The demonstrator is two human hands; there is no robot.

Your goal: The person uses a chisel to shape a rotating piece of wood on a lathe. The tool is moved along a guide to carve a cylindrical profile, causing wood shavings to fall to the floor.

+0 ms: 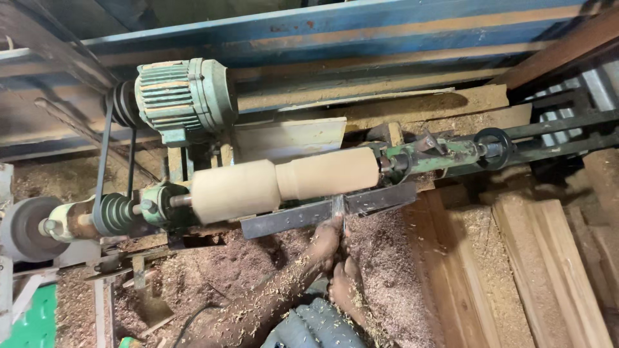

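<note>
No packages, labels, signs or screens visible.

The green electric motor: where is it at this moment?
In the head view, the green electric motor sits upper left, behind the spinning wooden workpiece, its belt running down to the pulley.

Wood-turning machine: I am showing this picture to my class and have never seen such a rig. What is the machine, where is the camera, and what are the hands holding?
The one picture comes from a camera on the worker's head, looking down. The machine is a wood lathe: a green electric motor drives a black belt to a pulley, which turns the pale wooden cylinder held between two ends. In front of it runs a dark metal rest bar. The left hand and right hand grip a thin cutting tool laid across that bar. Sawdust covers everything, and wooden planks lie to the right.
</note>
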